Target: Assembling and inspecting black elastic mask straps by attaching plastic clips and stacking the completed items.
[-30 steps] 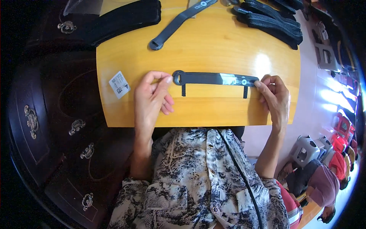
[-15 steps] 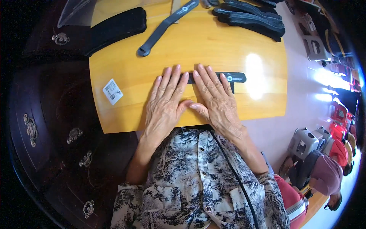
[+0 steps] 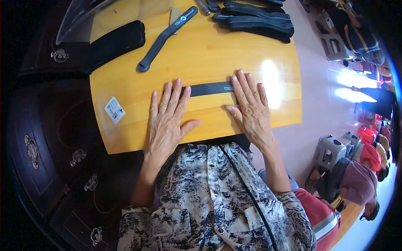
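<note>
Across the yellow tabletop (image 3: pixel 201 58) in front of me lies a dark strap (image 3: pixel 207 89) with pale printing, stretched out flat. My left hand (image 3: pixel 165 123) rests palm down at its left end, fingertips on or just over the strap. At the other end my right hand (image 3: pixel 253 111) also lies flat, fingers covering that part of the strap. Both thumbs point inward, and neither hand grips anything. Farther off, another dark strap (image 3: pixel 165 39) with a rounded end lies slanting. The ends of the strap under my fingers are hidden.
A stack of black straps (image 3: pixel 259 23) lies at the far right of the table, a black folded item (image 3: pixel 116 44) at the far left. A white label (image 3: pixel 114 110) sticks near the left edge. Dark drawers (image 3: pixel 54 167) flank the table; people sit at right beside grey stools (image 3: pixel 331 150).
My hands have slid apart, the left one leftward and the right one rightward, baring the strap's middle. The whole view has shifted slightly.
</note>
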`<action>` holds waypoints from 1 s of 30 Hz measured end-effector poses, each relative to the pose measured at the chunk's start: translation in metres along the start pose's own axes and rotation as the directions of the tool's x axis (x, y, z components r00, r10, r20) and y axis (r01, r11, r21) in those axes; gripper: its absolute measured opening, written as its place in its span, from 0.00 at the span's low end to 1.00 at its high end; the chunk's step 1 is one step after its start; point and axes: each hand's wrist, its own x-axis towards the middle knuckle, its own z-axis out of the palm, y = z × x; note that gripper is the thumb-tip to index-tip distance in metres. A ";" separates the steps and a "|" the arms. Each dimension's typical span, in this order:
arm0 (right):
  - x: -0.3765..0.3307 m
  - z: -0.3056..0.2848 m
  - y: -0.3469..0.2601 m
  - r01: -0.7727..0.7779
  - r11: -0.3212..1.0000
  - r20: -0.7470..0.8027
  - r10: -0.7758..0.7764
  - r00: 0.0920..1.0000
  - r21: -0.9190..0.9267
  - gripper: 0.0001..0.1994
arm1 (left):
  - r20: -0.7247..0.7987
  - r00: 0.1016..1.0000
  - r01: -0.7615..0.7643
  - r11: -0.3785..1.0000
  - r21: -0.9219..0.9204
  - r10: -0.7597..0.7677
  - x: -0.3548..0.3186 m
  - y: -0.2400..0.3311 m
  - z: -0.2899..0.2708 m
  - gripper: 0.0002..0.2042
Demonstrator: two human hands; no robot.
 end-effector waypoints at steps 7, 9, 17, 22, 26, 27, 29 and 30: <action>0.008 0.003 -0.019 0.068 0.996 -0.022 -0.067 0.997 0.059 0.35 | -0.100 0.993 0.065 0.997 -0.043 -0.069 -0.012 -0.003 -0.003 0.44; 0.006 0.008 -0.018 0.057 0.998 -0.011 -0.057 0.998 0.019 0.35 | -0.045 0.995 0.082 0.987 -0.142 -0.089 -0.017 -0.010 -0.001 0.46; 0.020 -0.031 -0.028 0.103 0.994 0.009 -0.102 0.995 -0.038 0.33 | -0.339 0.911 0.189 0.969 -0.160 -0.234 0.000 -0.034 -0.021 0.29; 0.048 -0.039 -0.058 0.244 0.936 -0.195 -0.197 0.961 0.255 0.19 | -0.592 0.746 0.247 0.952 -0.180 -0.306 0.041 -0.056 -0.022 0.23; 0.059 -0.035 -0.068 0.286 0.874 -0.232 -0.208 0.950 0.392 0.14 | -0.578 0.764 0.224 0.958 -0.179 -0.287 0.046 -0.057 -0.022 0.21; 0.060 -0.033 -0.069 0.284 0.874 -0.237 -0.202 0.950 0.395 0.14 | -0.578 0.767 0.220 0.960 -0.173 -0.280 0.046 -0.057 -0.021 0.21; 0.061 -0.030 -0.069 0.240 0.831 -0.191 -0.164 0.968 0.502 0.12 | -0.553 0.756 0.127 0.906 -0.403 -0.352 0.042 -0.053 -0.020 0.20; 0.061 -0.030 -0.071 0.233 0.830 -0.192 -0.155 0.969 0.506 0.12 | -0.549 0.762 0.124 0.909 -0.399 -0.345 0.039 -0.049 -0.020 0.20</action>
